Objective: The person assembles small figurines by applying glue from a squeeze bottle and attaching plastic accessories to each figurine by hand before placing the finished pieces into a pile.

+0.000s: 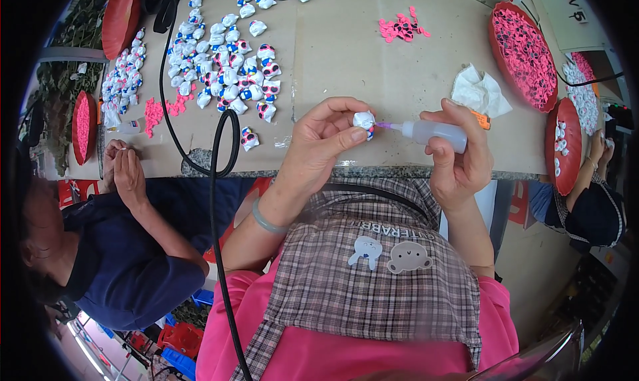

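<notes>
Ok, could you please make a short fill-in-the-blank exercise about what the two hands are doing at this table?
1. The left hand pinches a small white figurine between thumb and ____.
2. The right hand holds a squeeze bottle whose purple ____ touches the figurine.
3. On the table, a crumpled white tissue lies to the ____ of the right hand's bottle.
4. The heap of loose small parts on the table is ____ in colour.

Missing words: fingers; tip; right; pink

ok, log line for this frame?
left hand: pinching small white toy piece | right hand: holding squeeze bottle, nozzle at piece | table: more pieces, pink bits, crumpled tissue
</notes>
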Demonstrator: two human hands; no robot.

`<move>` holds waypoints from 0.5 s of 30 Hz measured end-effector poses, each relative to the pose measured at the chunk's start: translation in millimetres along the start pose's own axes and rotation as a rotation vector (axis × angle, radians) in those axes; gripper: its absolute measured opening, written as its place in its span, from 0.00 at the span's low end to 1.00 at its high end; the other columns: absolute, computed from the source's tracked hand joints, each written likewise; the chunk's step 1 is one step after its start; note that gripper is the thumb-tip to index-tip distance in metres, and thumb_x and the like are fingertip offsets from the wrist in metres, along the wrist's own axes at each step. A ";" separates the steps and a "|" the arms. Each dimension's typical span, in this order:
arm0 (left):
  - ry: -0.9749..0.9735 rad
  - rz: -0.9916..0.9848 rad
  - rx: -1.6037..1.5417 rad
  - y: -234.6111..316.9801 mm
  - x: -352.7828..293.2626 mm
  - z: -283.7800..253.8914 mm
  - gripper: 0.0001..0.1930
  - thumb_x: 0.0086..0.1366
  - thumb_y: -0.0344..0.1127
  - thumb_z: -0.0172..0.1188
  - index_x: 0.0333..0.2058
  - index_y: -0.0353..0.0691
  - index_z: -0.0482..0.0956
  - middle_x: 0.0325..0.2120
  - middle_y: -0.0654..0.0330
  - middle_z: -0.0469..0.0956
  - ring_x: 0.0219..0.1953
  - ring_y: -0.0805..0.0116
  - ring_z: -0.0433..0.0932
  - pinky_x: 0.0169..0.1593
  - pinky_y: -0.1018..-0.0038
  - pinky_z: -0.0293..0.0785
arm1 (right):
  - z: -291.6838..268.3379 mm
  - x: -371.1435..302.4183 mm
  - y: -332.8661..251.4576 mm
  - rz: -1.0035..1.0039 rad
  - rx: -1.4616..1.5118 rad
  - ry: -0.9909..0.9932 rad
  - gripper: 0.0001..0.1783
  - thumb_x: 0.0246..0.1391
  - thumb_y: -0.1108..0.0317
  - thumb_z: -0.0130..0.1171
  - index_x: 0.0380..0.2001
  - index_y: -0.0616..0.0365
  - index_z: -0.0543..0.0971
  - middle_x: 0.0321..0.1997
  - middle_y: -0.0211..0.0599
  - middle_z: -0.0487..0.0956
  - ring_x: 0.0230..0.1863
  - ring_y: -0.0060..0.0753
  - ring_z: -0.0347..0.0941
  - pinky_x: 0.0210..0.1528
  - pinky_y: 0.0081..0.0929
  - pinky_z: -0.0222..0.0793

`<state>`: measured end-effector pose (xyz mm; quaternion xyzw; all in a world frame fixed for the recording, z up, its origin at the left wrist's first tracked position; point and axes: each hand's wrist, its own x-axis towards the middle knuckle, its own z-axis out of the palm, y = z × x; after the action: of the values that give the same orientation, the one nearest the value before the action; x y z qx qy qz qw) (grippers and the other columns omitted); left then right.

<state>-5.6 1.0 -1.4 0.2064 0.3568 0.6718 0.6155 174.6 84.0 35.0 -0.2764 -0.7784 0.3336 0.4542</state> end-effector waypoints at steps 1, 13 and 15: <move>-0.001 -0.002 -0.002 0.1 -0.1 0.4 0.16 0.57 0.21 0.61 0.45 0.33 0.73 0.40 0.59 0.77 0.43 0.74 0.75 0.48 0.78 0.71 | 0.1 0.0 0.2 -0.001 -0.001 0.001 0.21 0.54 0.65 0.62 0.48 0.66 0.72 0.33 0.44 0.80 0.33 0.30 0.79 0.32 0.21 0.72; 0.010 -0.025 -0.011 -3.3 0.8 -1.9 0.16 0.58 0.21 0.60 0.47 0.32 0.73 0.41 0.58 0.77 0.44 0.73 0.75 0.49 0.78 0.72 | 0.4 1.8 -0.2 -0.015 -0.017 -0.048 0.22 0.57 0.63 0.58 0.49 0.67 0.71 0.33 0.46 0.80 0.29 0.26 0.76 0.29 0.18 0.70; -0.001 -0.040 -0.012 -3.1 0.1 -1.6 0.17 0.59 0.21 0.60 0.47 0.31 0.73 0.41 0.57 0.77 0.45 0.72 0.75 0.50 0.77 0.72 | 1.1 1.8 0.2 -0.049 -0.034 -0.066 0.23 0.61 0.61 0.54 0.51 0.68 0.69 0.34 0.47 0.80 0.25 0.21 0.73 0.26 0.15 0.68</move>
<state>-4.7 0.7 -4.8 0.1955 0.3566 0.6614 0.6303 172.9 85.2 35.4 -0.2539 -0.8052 0.3179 0.4315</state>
